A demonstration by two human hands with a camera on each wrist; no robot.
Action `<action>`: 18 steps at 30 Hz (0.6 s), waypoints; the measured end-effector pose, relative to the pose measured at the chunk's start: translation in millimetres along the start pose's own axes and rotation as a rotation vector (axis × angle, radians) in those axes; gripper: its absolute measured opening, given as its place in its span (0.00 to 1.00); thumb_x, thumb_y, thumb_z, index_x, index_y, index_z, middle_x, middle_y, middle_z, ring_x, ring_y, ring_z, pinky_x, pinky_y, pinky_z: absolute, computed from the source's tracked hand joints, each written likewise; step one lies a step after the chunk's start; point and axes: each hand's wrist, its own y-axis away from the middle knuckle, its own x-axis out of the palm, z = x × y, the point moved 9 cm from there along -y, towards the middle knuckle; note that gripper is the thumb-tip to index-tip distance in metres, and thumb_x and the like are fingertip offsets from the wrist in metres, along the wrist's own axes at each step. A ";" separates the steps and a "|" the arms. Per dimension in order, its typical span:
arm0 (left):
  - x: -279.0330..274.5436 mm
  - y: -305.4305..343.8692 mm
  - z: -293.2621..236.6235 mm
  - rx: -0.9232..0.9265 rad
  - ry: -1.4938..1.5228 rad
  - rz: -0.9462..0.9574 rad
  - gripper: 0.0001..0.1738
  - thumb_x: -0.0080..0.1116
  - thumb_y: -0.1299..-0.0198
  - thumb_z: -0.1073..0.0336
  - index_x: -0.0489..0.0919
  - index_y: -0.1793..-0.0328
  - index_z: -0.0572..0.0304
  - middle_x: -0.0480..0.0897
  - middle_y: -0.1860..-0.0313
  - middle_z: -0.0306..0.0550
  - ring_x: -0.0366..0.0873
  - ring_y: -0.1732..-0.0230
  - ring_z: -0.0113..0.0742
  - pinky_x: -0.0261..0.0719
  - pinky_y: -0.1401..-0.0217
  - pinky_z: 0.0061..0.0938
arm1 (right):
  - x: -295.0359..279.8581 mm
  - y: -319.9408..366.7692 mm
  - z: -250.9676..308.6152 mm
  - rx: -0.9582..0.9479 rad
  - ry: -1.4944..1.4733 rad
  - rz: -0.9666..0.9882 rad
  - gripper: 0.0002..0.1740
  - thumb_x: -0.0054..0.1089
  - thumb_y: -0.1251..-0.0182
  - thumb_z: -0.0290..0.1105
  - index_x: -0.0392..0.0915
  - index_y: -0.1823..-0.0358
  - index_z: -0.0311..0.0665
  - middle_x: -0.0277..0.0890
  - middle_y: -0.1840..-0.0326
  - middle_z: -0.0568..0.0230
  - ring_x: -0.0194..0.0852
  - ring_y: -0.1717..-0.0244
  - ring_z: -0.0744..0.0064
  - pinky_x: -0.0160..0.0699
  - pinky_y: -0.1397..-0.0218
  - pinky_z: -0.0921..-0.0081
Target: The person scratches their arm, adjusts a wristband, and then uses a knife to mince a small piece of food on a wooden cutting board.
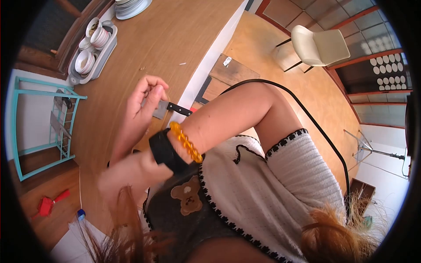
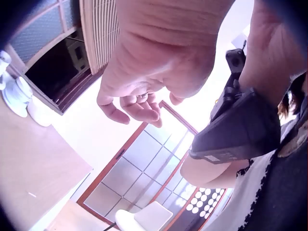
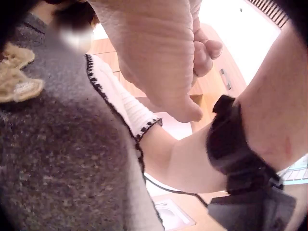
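Observation:
My left hand is raised over the wooden table, fingers loosely bent. In the left wrist view the left hand shows nothing between its fingers. My right hand is blurred in the head view, crossing in front of the left forearm near my chest. An amber bead bracelet and a black strap circle the right wrist. In the right wrist view the right hand has bent fingers and no object showing. A knife with a black handle lies by the table edge, its blade partly behind the left hand.
A grey tray of stacked bowls and a pile of plates stand along the far side. A turquoise rack is at the left. Beyond the table are a cream chair and a tripod. A black cable arcs over my right arm.

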 end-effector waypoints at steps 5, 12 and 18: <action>-55.9 -3.0 84.5 -0.106 -0.110 -0.198 0.07 0.55 0.36 0.66 0.77 0.62 0.63 0.75 0.72 0.35 0.69 0.72 0.20 0.68 0.67 0.17 | -62.1 8.4 10.0 0.067 1.143 0.083 0.04 0.60 0.59 0.32 0.75 0.84 0.42 0.72 0.85 0.61 0.75 0.79 0.57 0.69 0.81 0.64; -107.6 86.1 211.9 -0.342 -0.188 -0.524 0.16 0.53 0.36 0.53 0.75 0.49 0.54 0.77 0.60 0.34 0.72 0.58 0.19 0.69 0.58 0.18 | -128.5 63.7 -38.7 0.413 0.554 -0.189 0.14 0.59 0.55 0.23 0.62 0.88 0.39 0.58 0.90 0.66 0.61 0.87 0.65 0.57 0.83 0.67; -117.9 125.9 221.3 -0.414 -0.055 -0.752 0.14 0.56 0.35 0.58 0.80 0.66 0.63 0.77 0.78 0.37 0.72 0.75 0.19 0.68 0.71 0.15 | -162.4 139.8 -83.7 0.819 -0.413 -0.808 0.14 0.60 0.38 0.30 0.69 0.81 0.42 0.53 0.87 0.81 0.49 0.85 0.88 0.46 0.84 0.84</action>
